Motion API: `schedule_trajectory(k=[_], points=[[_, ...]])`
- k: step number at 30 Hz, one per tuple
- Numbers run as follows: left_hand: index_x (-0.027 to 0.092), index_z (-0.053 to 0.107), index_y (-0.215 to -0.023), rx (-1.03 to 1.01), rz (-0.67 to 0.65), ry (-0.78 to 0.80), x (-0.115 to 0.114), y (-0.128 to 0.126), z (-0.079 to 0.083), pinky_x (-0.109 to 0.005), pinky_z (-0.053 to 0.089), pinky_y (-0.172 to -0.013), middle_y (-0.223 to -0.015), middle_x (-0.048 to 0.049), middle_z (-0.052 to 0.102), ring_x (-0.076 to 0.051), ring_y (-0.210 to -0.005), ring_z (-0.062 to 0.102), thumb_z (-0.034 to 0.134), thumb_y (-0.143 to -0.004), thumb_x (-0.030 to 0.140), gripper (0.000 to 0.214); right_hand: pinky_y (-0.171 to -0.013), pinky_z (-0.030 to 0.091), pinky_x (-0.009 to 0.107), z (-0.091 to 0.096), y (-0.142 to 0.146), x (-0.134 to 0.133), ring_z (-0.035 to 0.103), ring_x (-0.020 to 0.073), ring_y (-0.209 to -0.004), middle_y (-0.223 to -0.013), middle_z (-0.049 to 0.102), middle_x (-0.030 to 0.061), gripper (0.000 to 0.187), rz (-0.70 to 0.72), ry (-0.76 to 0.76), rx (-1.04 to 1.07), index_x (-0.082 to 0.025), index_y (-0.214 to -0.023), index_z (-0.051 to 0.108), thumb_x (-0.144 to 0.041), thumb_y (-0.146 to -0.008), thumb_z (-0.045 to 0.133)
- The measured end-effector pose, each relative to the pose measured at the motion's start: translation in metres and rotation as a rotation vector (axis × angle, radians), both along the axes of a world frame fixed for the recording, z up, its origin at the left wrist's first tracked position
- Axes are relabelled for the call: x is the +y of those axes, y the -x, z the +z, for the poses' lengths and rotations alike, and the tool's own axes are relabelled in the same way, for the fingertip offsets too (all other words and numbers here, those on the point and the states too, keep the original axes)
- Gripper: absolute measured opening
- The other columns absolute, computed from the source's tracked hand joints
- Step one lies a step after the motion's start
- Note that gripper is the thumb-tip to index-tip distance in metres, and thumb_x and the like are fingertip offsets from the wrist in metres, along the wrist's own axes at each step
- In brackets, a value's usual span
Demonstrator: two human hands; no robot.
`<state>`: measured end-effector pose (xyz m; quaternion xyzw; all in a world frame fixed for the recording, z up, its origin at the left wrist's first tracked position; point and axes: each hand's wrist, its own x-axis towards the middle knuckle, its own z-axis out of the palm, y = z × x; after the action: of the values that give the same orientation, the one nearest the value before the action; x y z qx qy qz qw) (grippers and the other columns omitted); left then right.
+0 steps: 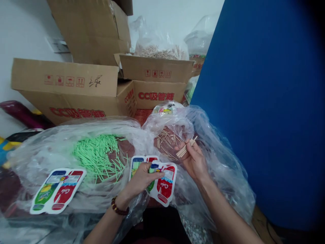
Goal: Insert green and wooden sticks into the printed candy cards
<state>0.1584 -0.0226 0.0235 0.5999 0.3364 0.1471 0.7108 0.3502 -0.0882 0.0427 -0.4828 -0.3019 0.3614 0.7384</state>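
My left hand (142,179), with a beaded bracelet on its wrist, grips a printed candy pouch (166,184) by its green side; the red cola side faces up. Partly under that hand lies another pouch (137,162). My right hand (194,159) pinches a small bundle of tan sticks (186,147), angled up to the right. Just left of it, loose tan sticks (165,140) lie in a clear plastic bag (215,149). Green sticks (99,156) are heaped on the left, on more plastic. A third pouch (58,191) rests flat at the lower left.
Cardboard boxes (83,101) with red print line the back. Behind them stands a clear bag of pale sticks (162,49). A tall blue panel (259,101) closes off the right side. A dark red cylindrical object (20,113) lies at the far left.
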Motion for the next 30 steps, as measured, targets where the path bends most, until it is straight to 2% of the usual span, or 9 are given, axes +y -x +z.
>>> schedule_trajectory(k=[4, 9, 15, 19, 22, 25, 27, 30], points=[[0.012, 0.069, -0.075, -0.044, -0.042, -0.04, -0.001, -0.003, 0.005, -0.021, 0.042, -0.055, -0.067, -0.0004, 0.068, -0.012, -0.057, 0.058, 0.076, -0.069, 0.038, 0.027, -0.081, 0.052, 0.038, 0.018, 0.031, -0.002, 0.068, 0.0212, -0.083, -0.072, 0.061, -0.002, 0.017, 0.065, -0.092, 0.125, -0.027, -0.091, 0.047, -0.039, -0.084, 0.056], [0.012, 0.07, -0.083, -0.096, -0.059, -0.018, -0.001, -0.002, 0.011, -0.022, 0.044, -0.059, -0.072, -0.0025, 0.069, -0.013, -0.06, 0.059, 0.075, -0.071, 0.036, 0.028, -0.082, 0.052, 0.036, 0.016, 0.045, -0.001, 0.069, 0.02, -0.079, -0.069, 0.06, -0.0029, 0.016, 0.094, -0.123, 0.195, -0.026, -0.09, 0.049, -0.036, -0.083, 0.059], [0.013, 0.07, -0.085, -0.117, -0.025, 0.037, -0.001, -0.005, 0.015, -0.023, 0.047, -0.061, -0.075, -0.0017, 0.07, -0.013, -0.062, 0.06, 0.077, -0.07, 0.032, 0.025, -0.082, 0.053, 0.036, 0.004, 0.044, -0.009, 0.068, 0.0208, -0.087, -0.077, 0.067, -0.0001, 0.012, 0.107, -0.099, 0.168, -0.026, -0.094, 0.052, -0.035, -0.087, 0.055], [0.013, 0.07, -0.082, -0.129, -0.022, 0.03, 0.001, -0.009, 0.022, -0.022, 0.047, -0.061, -0.072, -0.0005, 0.069, -0.012, -0.061, 0.06, 0.079, -0.068, 0.031, 0.024, -0.091, 0.049, 0.037, 0.004, 0.041, -0.014, 0.062, 0.0218, -0.106, -0.103, 0.07, 0.0047, 0.012, 0.198, -0.035, 0.059, -0.024, -0.095, 0.057, -0.033, -0.088, 0.056], [0.013, 0.07, -0.08, -0.166, -0.03, 0.044, 0.005, -0.01, 0.023, -0.022, 0.046, -0.059, -0.074, -0.0008, 0.07, -0.012, -0.06, 0.059, 0.078, -0.069, 0.03, 0.023, -0.094, 0.048, 0.037, 0.009, 0.036, -0.012, 0.061, 0.0218, -0.108, -0.119, 0.065, 0.0058, 0.016, 0.306, 0.016, -0.017, -0.023, -0.099, 0.06, -0.031, -0.086, 0.059], [0.011, 0.07, -0.081, -0.157, -0.05, 0.043, 0.009, -0.011, 0.019, -0.022, 0.046, -0.057, -0.07, -0.0019, 0.07, -0.012, -0.058, 0.059, 0.077, -0.07, 0.031, 0.024, -0.087, 0.052, 0.038, 0.015, 0.03, -0.006, 0.065, 0.0226, -0.101, -0.121, 0.065, 0.0072, 0.031, 0.306, -0.006, 0.011, -0.025, -0.115, 0.056, -0.035, -0.086, 0.059], [0.011, 0.071, -0.081, -0.165, -0.04, 0.049, 0.01, -0.013, 0.016, -0.023, 0.046, -0.057, -0.069, -0.0023, 0.07, -0.013, -0.057, 0.06, 0.078, -0.069, 0.032, 0.025, -0.087, 0.052, 0.039, 0.018, 0.026, -0.003, 0.065, 0.0232, -0.101, -0.117, 0.066, 0.0076, 0.034, 0.269, -0.043, 0.02, -0.026, -0.121, 0.053, -0.038, -0.09, 0.054], [0.012, 0.071, -0.082, -0.202, -0.001, 0.096, 0.012, -0.017, 0.017, -0.024, 0.048, -0.058, -0.072, -0.0026, 0.072, -0.014, -0.059, 0.062, 0.078, -0.068, 0.031, 0.024, -0.093, 0.049, 0.038, 0.019, 0.022, -0.003, 0.063, 0.0226, -0.104, -0.116, 0.067, 0.0069, 0.029, 0.244, 0.008, -0.19, -0.024, -0.115, 0.062, -0.038, -0.093, 0.049]])
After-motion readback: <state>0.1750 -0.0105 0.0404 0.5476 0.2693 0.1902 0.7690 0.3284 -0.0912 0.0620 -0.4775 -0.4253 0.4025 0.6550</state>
